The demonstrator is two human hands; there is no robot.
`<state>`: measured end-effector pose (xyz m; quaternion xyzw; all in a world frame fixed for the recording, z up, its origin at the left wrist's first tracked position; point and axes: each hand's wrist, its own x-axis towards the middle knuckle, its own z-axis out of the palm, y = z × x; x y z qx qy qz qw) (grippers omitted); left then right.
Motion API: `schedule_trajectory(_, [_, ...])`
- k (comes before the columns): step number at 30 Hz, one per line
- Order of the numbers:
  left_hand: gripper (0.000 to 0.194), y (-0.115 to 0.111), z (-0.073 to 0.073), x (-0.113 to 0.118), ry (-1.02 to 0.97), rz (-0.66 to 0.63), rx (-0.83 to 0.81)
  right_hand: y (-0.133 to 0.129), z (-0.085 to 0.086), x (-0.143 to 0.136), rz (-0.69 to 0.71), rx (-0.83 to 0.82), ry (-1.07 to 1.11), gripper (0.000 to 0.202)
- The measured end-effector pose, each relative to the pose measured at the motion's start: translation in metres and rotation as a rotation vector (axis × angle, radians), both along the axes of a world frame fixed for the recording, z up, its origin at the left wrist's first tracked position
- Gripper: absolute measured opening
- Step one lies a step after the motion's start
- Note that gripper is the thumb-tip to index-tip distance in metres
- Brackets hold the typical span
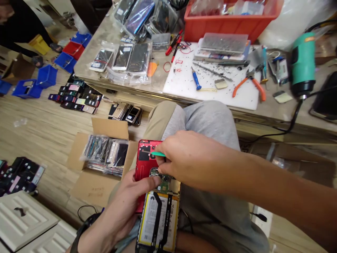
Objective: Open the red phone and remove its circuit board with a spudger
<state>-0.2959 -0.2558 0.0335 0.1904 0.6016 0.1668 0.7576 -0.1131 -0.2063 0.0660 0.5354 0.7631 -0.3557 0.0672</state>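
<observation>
My left hand (131, 193) grips an opened phone (160, 218) above my lap, its thumb pressed near the circuit board at the top. The phone's battery and black ribbon cables show. Behind the phone, in the same hand, is a red back cover (143, 165). My right hand (176, 154) pinches a thin green tool (158, 154), whose tip lies over the upper part of the red cover, beside the camera holes.
On the table (158, 84) ahead lie a white mat (179, 84), a blue screwdriver (195, 78), orange-handled pliers (249, 83), bagged phones (123, 56) and a red bin (229, 26). A green heat tool (303, 63) stands right. An open carton (86, 182) is on the floor left.
</observation>
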Motion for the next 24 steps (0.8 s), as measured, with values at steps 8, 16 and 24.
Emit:
schedule_trajectory(8, [0.04, -0.0022, -0.0024, -0.0005, -0.008, -0.001, -0.027, -0.0026, -0.0005, -0.0006, 0.016, 0.004, 0.003, 0.009])
schedule_trajectory(16, [0.038, -0.0009, -0.0025, -0.0011, -0.052, 0.014, -0.031, -0.0042, -0.0026, 0.0003, -0.012, -0.021, 0.007, 0.017])
schedule_trajectory(24, [0.037, 0.0008, -0.0038, -0.0011, -0.066, 0.022, -0.03, -0.0076, -0.0056, 0.001, -0.009, 0.041, 0.005, 0.017])
